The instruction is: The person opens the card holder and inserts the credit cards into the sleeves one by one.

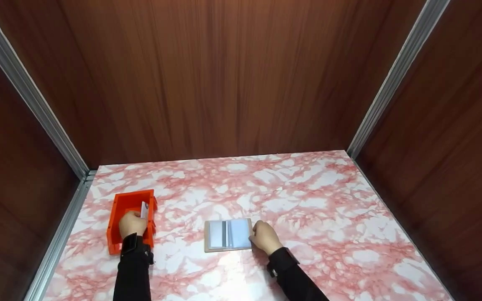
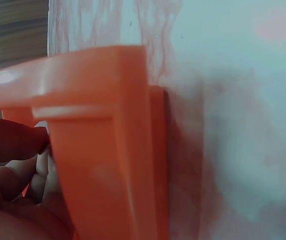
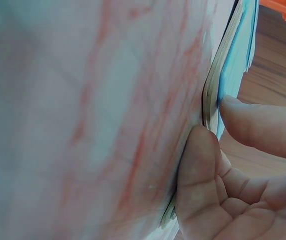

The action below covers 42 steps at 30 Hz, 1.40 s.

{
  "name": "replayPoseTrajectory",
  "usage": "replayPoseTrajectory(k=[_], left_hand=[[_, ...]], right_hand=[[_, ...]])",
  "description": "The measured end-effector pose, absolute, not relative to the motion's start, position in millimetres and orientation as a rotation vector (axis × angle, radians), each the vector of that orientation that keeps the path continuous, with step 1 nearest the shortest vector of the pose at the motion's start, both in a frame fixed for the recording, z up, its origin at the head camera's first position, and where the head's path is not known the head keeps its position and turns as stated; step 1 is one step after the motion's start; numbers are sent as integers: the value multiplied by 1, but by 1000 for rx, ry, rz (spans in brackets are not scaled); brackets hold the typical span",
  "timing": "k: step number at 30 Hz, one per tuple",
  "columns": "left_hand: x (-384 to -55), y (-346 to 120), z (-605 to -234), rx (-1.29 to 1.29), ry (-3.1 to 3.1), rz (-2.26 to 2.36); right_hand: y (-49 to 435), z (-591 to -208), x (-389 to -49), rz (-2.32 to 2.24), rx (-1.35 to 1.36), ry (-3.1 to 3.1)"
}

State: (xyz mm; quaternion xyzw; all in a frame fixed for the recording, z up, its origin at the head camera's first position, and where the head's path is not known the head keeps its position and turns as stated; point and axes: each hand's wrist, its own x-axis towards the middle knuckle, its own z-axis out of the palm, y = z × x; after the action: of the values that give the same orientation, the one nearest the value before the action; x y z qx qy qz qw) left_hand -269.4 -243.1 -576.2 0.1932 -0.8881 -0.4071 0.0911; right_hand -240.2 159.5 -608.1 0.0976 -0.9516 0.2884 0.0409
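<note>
At the left, an orange plastic bin (image 1: 113,217) stands on the table, and my left hand (image 1: 132,223) reaches into it. The fingers pinch a small white card (image 1: 144,210) that stands up near the bin's right wall. In the left wrist view the bin wall (image 2: 97,170) hides most of the card, with thumb and fingers (image 2: 12,145) behind it. Near the middle lies an open album (image 1: 239,234) with a tan cover and pale bluish sleeves. My right hand (image 1: 265,237) grips its right edge, thumb on top and forefinger at the cover's edge.
The table (image 1: 308,200) has a pink and white marbled surface. Brown wood-grain panels (image 1: 207,83) rise at the back and both sides, joined by grey metal rails (image 1: 391,83). A stretch of tabletop separates the bin from the album.
</note>
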Motion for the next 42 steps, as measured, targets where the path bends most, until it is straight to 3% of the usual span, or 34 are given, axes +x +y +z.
replayPoseTrajectory(k=[23, 42], left_hand=[[-260, -245, -567, 603, -2584, -1178], [-253, -258, -539, 576, -2483, -1163]], right_hand=[[159, -607, -239, 888, 285, -2917], [160, -609, -240, 895, 308, -2906]])
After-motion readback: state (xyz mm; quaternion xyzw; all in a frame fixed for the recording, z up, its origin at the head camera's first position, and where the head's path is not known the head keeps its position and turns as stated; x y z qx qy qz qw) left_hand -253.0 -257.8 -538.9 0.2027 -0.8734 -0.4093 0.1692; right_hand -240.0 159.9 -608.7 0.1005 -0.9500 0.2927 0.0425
